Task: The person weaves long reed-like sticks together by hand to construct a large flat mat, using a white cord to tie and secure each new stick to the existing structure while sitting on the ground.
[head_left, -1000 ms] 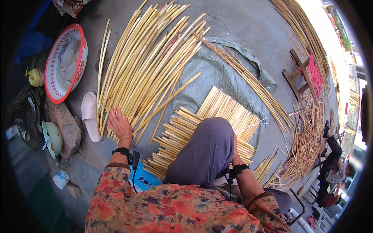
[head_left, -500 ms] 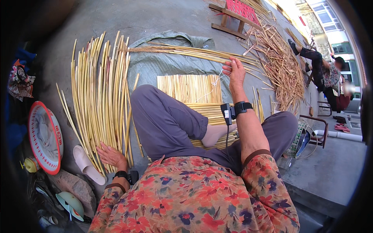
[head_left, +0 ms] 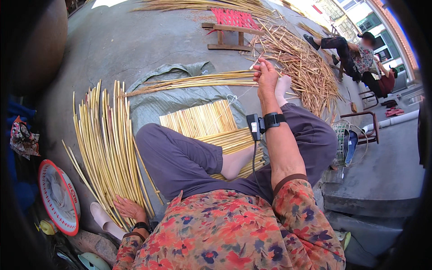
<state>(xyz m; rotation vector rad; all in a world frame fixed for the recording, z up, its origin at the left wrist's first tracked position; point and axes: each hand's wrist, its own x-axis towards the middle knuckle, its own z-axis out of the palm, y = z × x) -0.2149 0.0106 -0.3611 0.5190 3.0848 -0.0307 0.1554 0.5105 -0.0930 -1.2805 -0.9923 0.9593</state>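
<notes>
My right hand (head_left: 266, 77) is raised beyond the mat with its fingers pinched together on a thin white string (head_left: 231, 98). The string runs from the hand down to a flat mat of pale, evenly cut stalks (head_left: 198, 119) in front of my legs. My left hand (head_left: 129, 208) lies flat with fingers stretched on the near ends of a spread of long yellow stalks (head_left: 105, 148) at my left; it grips none of them. More stalks (head_left: 225, 140) continue from the mat toward my bent leg, which hides part of them.
A green-grey sheet (head_left: 153, 105) lies beneath the mat and a long stalk bundle (head_left: 193, 82). Left are a red-rimmed basin (head_left: 75, 198) and a slipper (head_left: 105, 220). Ahead stand a red-webbed stool (head_left: 234, 29) and a heap of scraps (head_left: 297, 58). People sit at far right.
The view has shifted, so the mat and stalks appear lower. My right leg has stretched forward, its foot now beside my right hand. My left hand stays on the stalks.
</notes>
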